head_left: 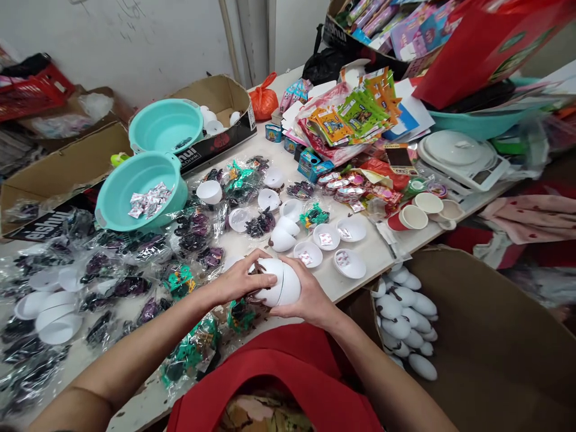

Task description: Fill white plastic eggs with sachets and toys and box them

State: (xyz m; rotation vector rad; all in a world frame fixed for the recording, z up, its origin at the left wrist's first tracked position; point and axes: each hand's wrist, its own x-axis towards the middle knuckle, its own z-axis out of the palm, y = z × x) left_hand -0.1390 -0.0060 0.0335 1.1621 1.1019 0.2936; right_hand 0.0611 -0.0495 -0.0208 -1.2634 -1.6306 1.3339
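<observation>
Both my hands are wrapped round a white plastic egg (pixel 275 287) above the table's front edge. My left hand (pixel 245 279) grips the half with brown markings, and my right hand (pixel 310 294) grips the plain half. A dark seam line runs between the two halves; whether they are fully joined I cannot tell. Just beyond the egg lie white half shells (pixel 308 254), several with a small printed packet (pixel 342 258) inside. Bagged green toy pieces (pixel 240 315) lie under and beside my left hand.
Turquoise basins (pixel 141 210) stand at the back left, the nearer holding small packets. Bagged dark pieces (pixel 130 285) cover the left of the table. Snack packets (pixel 360 114), a white scale (pixel 454 150) and paper cups (pixel 413 218) are on the right. A carton below right contains white eggs (pixel 407 312).
</observation>
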